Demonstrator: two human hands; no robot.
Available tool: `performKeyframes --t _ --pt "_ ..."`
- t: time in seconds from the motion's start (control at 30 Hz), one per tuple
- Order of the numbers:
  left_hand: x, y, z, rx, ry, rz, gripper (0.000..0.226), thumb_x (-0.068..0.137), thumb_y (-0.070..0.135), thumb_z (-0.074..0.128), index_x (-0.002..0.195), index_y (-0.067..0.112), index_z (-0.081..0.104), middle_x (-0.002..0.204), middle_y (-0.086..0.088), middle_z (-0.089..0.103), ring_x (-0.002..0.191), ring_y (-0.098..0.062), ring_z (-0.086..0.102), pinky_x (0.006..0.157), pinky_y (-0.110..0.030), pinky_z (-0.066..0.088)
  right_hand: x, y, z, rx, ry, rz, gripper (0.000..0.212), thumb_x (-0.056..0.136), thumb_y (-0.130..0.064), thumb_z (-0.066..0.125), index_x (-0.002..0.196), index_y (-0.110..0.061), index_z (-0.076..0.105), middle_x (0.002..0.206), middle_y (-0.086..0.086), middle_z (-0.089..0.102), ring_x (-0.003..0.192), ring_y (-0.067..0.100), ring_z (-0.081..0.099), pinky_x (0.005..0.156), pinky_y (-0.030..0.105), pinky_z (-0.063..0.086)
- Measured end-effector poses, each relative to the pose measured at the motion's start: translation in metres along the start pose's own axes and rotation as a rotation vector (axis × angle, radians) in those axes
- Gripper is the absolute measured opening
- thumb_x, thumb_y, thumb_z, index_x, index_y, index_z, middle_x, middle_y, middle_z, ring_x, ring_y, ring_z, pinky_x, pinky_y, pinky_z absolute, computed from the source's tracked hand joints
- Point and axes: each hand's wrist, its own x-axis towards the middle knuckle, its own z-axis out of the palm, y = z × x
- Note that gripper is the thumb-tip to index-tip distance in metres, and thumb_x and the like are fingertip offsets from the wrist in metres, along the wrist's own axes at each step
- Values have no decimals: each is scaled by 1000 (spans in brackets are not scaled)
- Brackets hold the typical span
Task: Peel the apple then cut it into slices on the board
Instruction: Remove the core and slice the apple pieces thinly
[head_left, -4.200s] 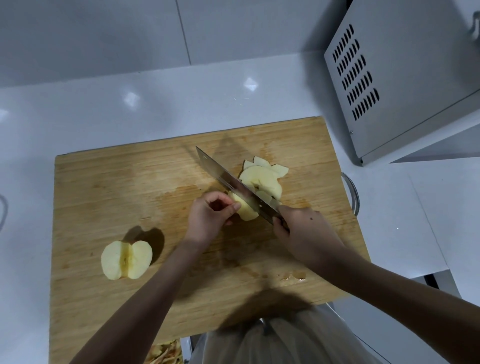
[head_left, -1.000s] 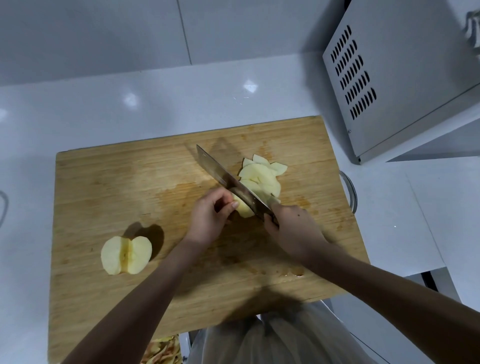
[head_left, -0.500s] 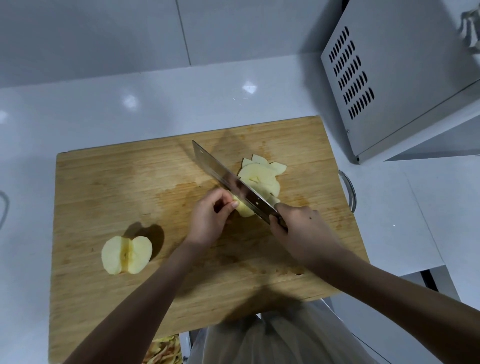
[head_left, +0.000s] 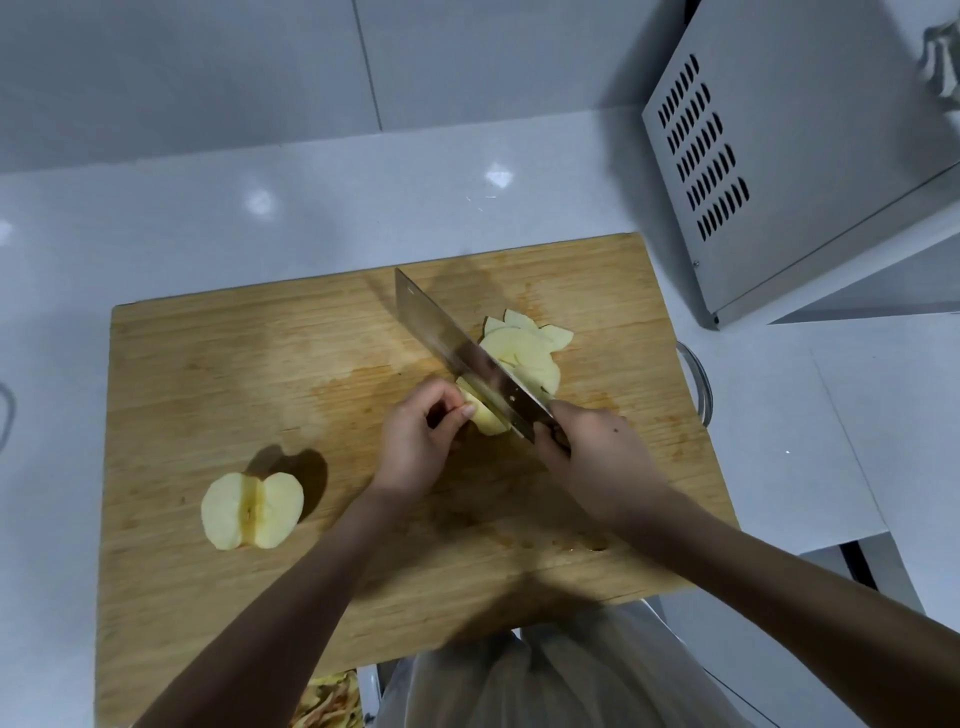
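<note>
The right hand gripped the handle of the knife, fingers wrapped round it. The blade ran on a slant across the board, from the far left to the near right. Against the blade's left face sat the piece being cut, a small pale remnant of peeled apple. The left hand pinched it from the left with curled fingers, the thumb tip on its top, just beside the steel. On the blade's other side, to the right and farther off, the slices lay fanned and overlapping on the wood.

What mattered was one narrow run: left fingertips, piece, blade and slices, all in a line crossing the blade's long axis. Little of the piece showed between fingers and edge. By my judgement, the next cut would call for those fingers to shift leftward or let go, lest the edge meet them.

The uncut half sat cut face up near the board's left front, well apart from both hands and nearer the left one, which would likely fetch it. The board lay on a white bench. A vented metal box stood at the far right, and peel showed below the board's near edge.
</note>
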Motion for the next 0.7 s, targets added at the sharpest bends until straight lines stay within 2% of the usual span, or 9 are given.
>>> performKeyframes --t 0.13,0.2,0.37,0.53,0.67,0.7 --pt "-1 -2 1 49 12 -55 9 85 19 65 80 20 57 81 8 59 76 -7 55 62 -12 45 -9 -1 -10 -7 3 -19 22 97 -28 39 104 -15 56 86 3 65 71 15 61 63 31 53" --pt "-1 -2 2 42 16 -72 9 85 18 65 80 19 58 81 8 58 76 -6 54 62 -9 44 -10 -3 -11 -22 -27 -16 23 98 -29 38 105 -15 56 90 4 65 74 16 61 66 32 54" --pt "0 -3 3 64 17 -21 11 84 17 66 78 20 57 80 6 59 78 -14 56 70 -27 47 -9 -5 -10 -34 -52 -9 22 99 -29 36 102 -15 54 90 4 63 74 16 61 66 33 54" --pt "0 -3 2 48 14 2 14 84 17 66 75 21 56 78 3 60 74 -18 58 64 -34 52 -5 -7 -2 -89 -55 -17 22 99 -28 35 97 -15 52 81 2 59 69 18 57 60 31 48" --pt "-1 -1 2 -47 9 -20 14 85 13 65 75 12 56 81 -4 60 70 -19 58 53 -18 50 9 -8 12 -117 -47 -11 20 98 -27 36 92 -15 51 76 0 51 67 17 49 58 28 35" --pt "-2 -1 2 -48 8 -11 13 85 13 65 76 10 56 81 -4 60 71 -18 58 53 -18 50 11 -8 14 -110 -50 -8 20 98 -26 36 92 -15 52 76 0 51 67 17 48 59 27 34"
